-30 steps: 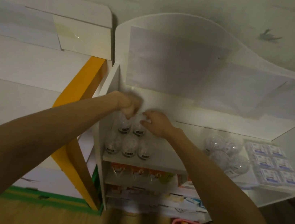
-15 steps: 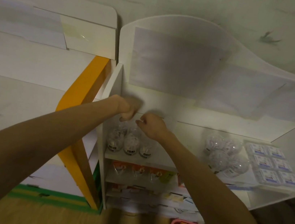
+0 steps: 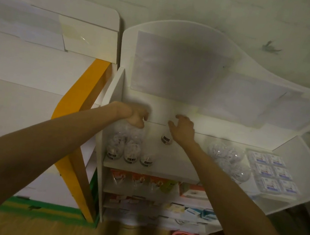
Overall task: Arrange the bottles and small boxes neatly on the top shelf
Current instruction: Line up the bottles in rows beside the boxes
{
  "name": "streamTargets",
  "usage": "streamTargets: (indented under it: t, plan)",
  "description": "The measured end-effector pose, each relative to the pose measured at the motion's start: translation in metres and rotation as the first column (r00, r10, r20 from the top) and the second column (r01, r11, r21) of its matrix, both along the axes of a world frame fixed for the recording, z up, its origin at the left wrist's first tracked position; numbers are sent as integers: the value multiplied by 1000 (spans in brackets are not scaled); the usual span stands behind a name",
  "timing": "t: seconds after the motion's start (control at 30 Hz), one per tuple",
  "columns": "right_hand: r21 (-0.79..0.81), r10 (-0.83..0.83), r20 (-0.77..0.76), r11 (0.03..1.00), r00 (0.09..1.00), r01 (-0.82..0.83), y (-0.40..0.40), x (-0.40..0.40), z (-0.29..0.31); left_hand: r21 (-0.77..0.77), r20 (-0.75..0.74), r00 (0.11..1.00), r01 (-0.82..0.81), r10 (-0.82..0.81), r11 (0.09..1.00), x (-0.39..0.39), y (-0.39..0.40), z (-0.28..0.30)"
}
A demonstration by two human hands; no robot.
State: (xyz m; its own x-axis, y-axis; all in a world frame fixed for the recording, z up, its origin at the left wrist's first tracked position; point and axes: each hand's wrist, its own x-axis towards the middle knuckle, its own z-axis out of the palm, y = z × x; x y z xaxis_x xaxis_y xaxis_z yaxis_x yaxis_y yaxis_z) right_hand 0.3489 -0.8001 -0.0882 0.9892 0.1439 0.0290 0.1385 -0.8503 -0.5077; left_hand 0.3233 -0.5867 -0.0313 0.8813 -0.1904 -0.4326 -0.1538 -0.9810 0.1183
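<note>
Gripping a clear bottle (image 3: 128, 131) top with left hand (image 3: 134, 114), right hand (image 3: 183, 128) spread above shelf (image 3: 180, 156), labels unreadable

Dim, greenish light; wide-angle bending at edges; soft blur, perhaps from motion.

dim room, pale wall (image 3: 205, 5)
</note>
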Motion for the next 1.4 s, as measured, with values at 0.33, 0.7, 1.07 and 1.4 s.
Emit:
streamTargets:
  t: [0.33, 0.7, 1.07, 1.4]
  plan:
    - [259, 20, -263, 965, 965, 51, -11, -4, -13, 32, -87, 996, 36, -33, 999, -7, -4, -12]
    - [364, 157, -311, 931, 937, -35, 23, -23, -13, 32, -93, 995, 24, -21, 999, -8, -4, -12]
    - [458, 149, -362, 888, 920, 37, 25, -30, -15, 44, -107, 994, -24, 29, 999, -17, -5, -8]
    - [466, 156, -346, 885, 925, 25, 24, -31, -14, 53, -124, 992, -22, 28, 998, -24, -6, -7]
